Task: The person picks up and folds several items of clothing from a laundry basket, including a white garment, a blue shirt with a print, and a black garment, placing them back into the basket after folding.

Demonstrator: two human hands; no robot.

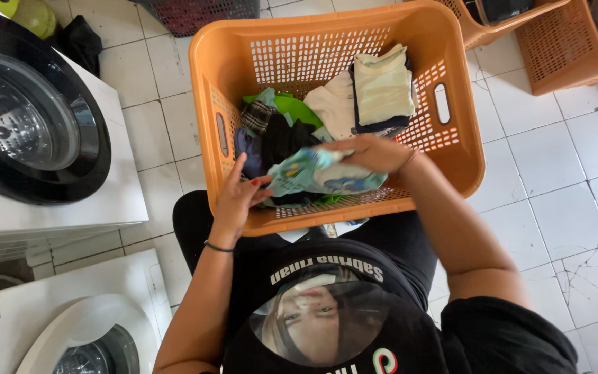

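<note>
Both hands grip one pale blue printed garment (pixel 323 174) at the near rim of the orange laundry basket (pixel 461 149). Its long axis runs left-right: left hand (pixel 238 197) pinches one end, right hand (pixel 374 152) clutches the other from above.

- Clothes beneath the patterned cloth (pixel 323 173) in the orange basket (pixel 451 149): hidden.
- Neighbouring baskets (pixel 562 48), right of the orange basket: cut off by top edge.
- Lower washing machine (pixel 70 325): cut off below.

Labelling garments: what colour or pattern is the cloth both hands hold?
Head view: pale cloth with light blue and green print, held over the orange plastic basket.
</note>
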